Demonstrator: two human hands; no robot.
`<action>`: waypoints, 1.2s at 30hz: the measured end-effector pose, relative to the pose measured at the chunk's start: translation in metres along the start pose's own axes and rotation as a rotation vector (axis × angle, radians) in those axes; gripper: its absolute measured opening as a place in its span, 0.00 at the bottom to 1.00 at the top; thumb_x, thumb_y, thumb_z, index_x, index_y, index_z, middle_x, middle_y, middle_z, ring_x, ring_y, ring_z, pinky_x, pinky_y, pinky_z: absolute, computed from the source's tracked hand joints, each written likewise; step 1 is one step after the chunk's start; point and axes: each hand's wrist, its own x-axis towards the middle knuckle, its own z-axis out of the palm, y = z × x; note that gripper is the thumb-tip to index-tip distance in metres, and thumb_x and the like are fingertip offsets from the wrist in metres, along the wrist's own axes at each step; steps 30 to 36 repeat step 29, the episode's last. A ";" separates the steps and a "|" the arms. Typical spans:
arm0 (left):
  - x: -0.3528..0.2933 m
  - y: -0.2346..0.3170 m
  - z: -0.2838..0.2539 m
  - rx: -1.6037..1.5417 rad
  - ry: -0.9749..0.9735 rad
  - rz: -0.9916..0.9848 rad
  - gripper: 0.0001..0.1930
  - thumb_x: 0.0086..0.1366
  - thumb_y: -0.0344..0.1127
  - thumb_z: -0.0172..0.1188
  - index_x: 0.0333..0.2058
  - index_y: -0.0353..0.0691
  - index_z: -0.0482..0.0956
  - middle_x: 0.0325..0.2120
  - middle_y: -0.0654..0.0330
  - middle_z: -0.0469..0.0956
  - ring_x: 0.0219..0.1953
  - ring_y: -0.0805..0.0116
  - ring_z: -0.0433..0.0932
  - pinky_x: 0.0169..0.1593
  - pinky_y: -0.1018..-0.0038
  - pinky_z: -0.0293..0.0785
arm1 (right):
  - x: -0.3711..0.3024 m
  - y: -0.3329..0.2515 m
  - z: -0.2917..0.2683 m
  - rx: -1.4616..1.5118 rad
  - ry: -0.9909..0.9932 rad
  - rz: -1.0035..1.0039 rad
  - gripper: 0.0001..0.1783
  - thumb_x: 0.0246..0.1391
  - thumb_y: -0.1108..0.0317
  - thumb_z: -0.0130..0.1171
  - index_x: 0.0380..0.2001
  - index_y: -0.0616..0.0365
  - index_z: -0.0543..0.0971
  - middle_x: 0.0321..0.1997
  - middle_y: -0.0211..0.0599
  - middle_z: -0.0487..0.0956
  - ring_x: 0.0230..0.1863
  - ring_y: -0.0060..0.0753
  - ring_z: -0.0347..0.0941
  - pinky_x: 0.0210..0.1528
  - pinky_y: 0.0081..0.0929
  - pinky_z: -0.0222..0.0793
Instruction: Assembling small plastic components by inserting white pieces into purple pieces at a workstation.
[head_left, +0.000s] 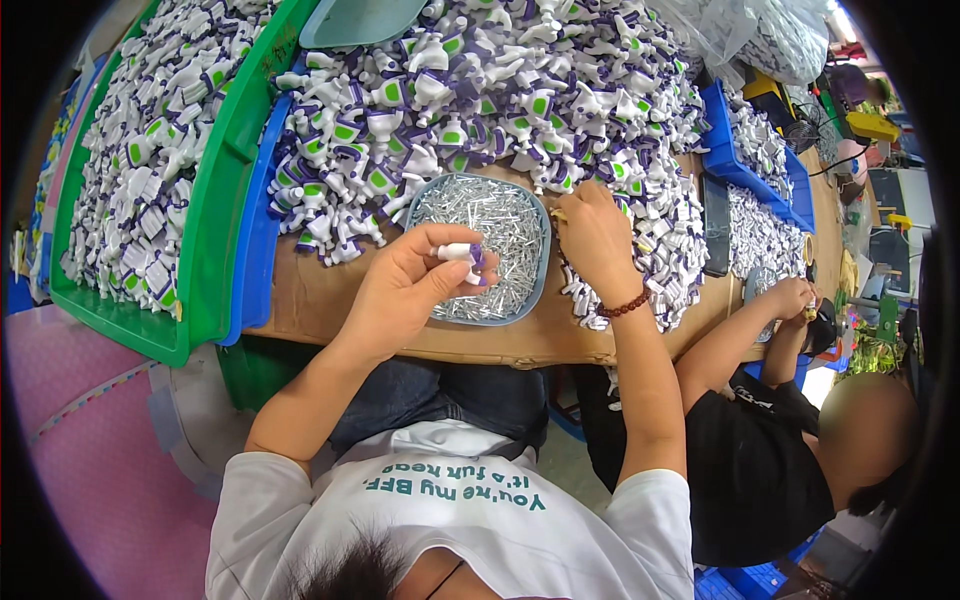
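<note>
Between the thumb and fingers of my left hand (395, 290) is a small white-and-purple plastic part (457, 252). That hand hovers over the left side of a blue-grey tray (547, 255) full of thin silvery metal pins (495, 235). My right hand (598, 245), with a beaded bracelet on its wrist, is just right of the tray. Its fingers curl down at the edge of a pile of small white-and-purple pieces (660, 255); whatever they grip is hidden. Beyond the tray spreads a big heap of white, purple and green plastic parts (440, 100).
At left a green crate (215, 190) holds more parts, with a blue bin (255, 240) beside it. A blue tray (735, 160) stands at the right. Close on my right, a co-worker in black (740, 460) works with both hands at the brown tabletop (400, 340).
</note>
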 end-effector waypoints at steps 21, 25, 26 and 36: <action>-0.001 0.004 -0.002 -0.225 -0.021 -0.221 0.10 0.63 0.29 0.53 0.42 0.33 0.69 0.36 0.55 0.75 0.37 0.64 0.78 0.39 0.78 0.77 | -0.019 -0.067 -0.055 1.114 -0.161 0.131 0.06 0.46 0.78 0.59 0.31 0.63 0.79 0.29 0.36 0.78 0.31 0.25 0.73 0.34 0.21 0.67; 0.001 0.003 -0.005 -0.339 -0.056 -0.267 0.11 0.63 0.30 0.53 0.42 0.32 0.69 0.34 0.54 0.76 0.36 0.65 0.79 0.38 0.80 0.78 | -0.020 -0.064 -0.054 1.158 -0.146 0.092 0.07 0.46 0.78 0.59 0.31 0.62 0.79 0.29 0.36 0.78 0.29 0.26 0.73 0.32 0.21 0.67; 0.001 0.003 -0.005 -0.365 -0.053 -0.285 0.11 0.63 0.30 0.53 0.42 0.32 0.69 0.34 0.54 0.76 0.36 0.65 0.79 0.37 0.81 0.78 | -0.020 -0.064 -0.053 1.144 -0.131 0.065 0.07 0.46 0.79 0.59 0.31 0.62 0.79 0.28 0.36 0.78 0.29 0.27 0.73 0.32 0.22 0.67; 0.001 0.002 -0.005 -0.415 -0.047 -0.321 0.12 0.63 0.30 0.52 0.43 0.32 0.69 0.34 0.54 0.76 0.35 0.65 0.79 0.36 0.82 0.78 | -0.020 -0.064 -0.053 1.114 -0.101 0.012 0.07 0.46 0.79 0.58 0.32 0.61 0.79 0.28 0.36 0.78 0.29 0.28 0.73 0.32 0.22 0.67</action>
